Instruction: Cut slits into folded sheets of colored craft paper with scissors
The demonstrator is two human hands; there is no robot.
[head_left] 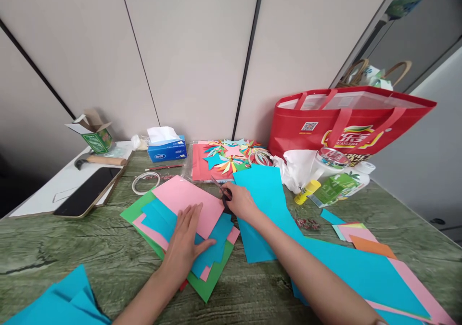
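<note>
My left hand (186,233) lies with fingers outstretched on a stack of coloured paper at the middle of the table. Topmost is a pink sheet (187,200). Under it are blue sheets (159,215) with stepped edges, and a larger green sheet (211,286) juts out below. Held in my right hand (238,201) are scissors (225,193), their dark handle in the fingers and the blades pointing up and left, beyond the pink sheet's right corner. Beneath my right wrist is a large blue sheet (265,190).
Behind the stack, folded paper decorations (231,156) lie on red paper. A tissue box (166,150), tape roll (145,183), phone (88,193) and hammer (104,160) are to the left. Rightward are a yellow glue stick (307,192), red bag (306,123) and more blue paper (364,272).
</note>
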